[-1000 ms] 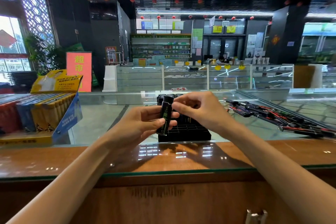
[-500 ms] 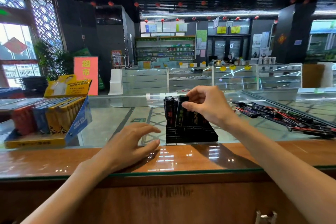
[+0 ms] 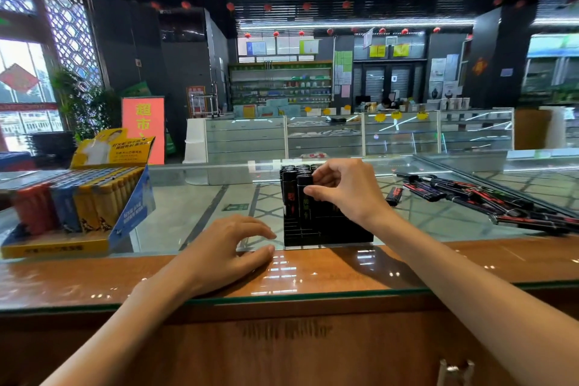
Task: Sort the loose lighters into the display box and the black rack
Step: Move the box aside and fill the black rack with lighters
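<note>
Pinching lighter (image 3: 304,197) with right hand (image 3: 347,194) to slot into black rack (image 3: 329,236); bracing flat, empty left hand (image 3: 225,247) at worktop (image 3: 438,263) front edge.

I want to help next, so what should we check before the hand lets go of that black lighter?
1. Right hand pinches the black lighter near its top: ok.
2. Lighter upright in the black rack: ok.
3. Lighter pushed fully down: cannot tell.
4. Free slots at the rack's front: ok.
5. Left hand on the counter, holding nothing: ok.
6. Loose lighters all sorted: not ok, many lie at right.
</note>
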### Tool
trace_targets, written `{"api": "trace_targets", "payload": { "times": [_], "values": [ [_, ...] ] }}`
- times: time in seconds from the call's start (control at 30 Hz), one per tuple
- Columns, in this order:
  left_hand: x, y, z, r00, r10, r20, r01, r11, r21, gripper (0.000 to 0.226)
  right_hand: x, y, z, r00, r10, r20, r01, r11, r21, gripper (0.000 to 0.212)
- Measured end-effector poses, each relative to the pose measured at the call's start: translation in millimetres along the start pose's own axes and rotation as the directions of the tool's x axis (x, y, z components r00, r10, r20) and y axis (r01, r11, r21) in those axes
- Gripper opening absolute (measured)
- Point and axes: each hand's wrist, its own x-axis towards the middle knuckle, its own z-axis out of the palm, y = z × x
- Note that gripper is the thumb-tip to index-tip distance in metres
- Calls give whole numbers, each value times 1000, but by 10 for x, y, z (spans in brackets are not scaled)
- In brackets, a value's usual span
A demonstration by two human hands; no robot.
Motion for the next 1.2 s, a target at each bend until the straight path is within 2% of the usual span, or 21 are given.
{"api": "trace_targets", "payload": {
  "times": [0.17, 0.23, 0.33, 0.43, 0.5, 0.6, 0.7, 0.77, 0.9, 1.03, 1.1, 1.2],
  "values": [
    [-25, 25, -24, 999, 5, -32, -6, 1000, -11, 30, -119, 25, -190, 998, 36, -52, -33, 998, 60, 23],
    [-54, 65, -57, 994, 31, -103, -31, 999, -6, 23, -203, 88, -414, 998, 37, -59, -34, 998, 54, 16],
    [-74, 208, -110, 949, 149, -278, -137, 989, 61, 16, -384, 349, -962, 993, 64, -103, -72, 994, -81, 13],
    [49, 527, -87, 913, 245, -326, -231, 969, 82, 20, -599, 736, -1656, 969, 150, -195, -201, 939, -279, 8],
    [244, 799, -14, 906, 290, -310, -294, 955, 34, 18, -743, 1034, -2102, 945, 226, -238, -308, 860, -407, 5],
    [642, 1187, 187, 907, 304, -291, -341, 936, -85, 12, -938, 1455, -2613, 890, 354, -286, -454, 732, -507, 9],
    [1099, 1556, 484, 909, 326, -258, -369, 920, -136, 13, -1097, 1727, -2831, 845, 472, -251, -529, 668, -524, 17],
    [1395, 1826, 695, 892, 389, -232, -424, 897, -124, 13, -1178, 1836, -2840, 834, 512, -203, -528, 639, -559, 18],
    [1899, 2335, 1067, 852, 522, -38, -523, 846, -103, 22, -1259, 1882, -2839, 839, 507, -198, -526, 660, -536, 19],
    [2198, 2557, 1263, 830, 532, 171, -541, 841, 12, 28, -1285, 1875, -2862, 853, 475, -217, -512, 682, -522, 19],
    [2247, 2586, 1317, 829, 528, 185, -543, 839, 39, 26, -1289, 1863, -2861, 856, 470, -215, -505, 677, -536, 20],
    [2256, 2643, 1378, 814, 564, 141, -569, 822, -9, 23, -1296, 1866, -2868, 861, 459, -218, -499, 684, -532, 21]
  ]
}}
